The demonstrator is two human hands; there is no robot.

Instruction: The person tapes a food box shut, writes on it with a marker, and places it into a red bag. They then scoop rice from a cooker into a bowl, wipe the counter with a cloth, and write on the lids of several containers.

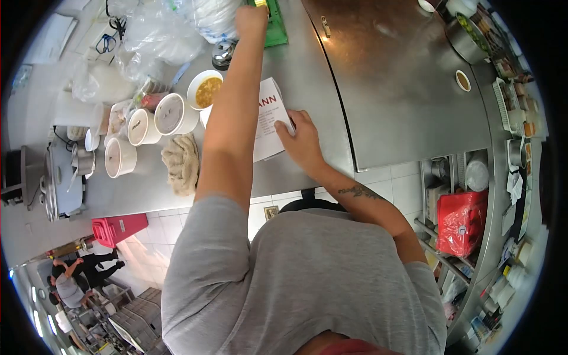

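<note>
Paper [269, 121], red "ANN", under right hand [303, 142]

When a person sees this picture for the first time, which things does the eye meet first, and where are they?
The left hand stretches far across the steel counter to a green object at its far edge, while the right hand lies on a white printed sheet nearer the body. To the left of the arms stand white tubs, an open bowl of yellow soup and a crumpled beige cloth.
</note>
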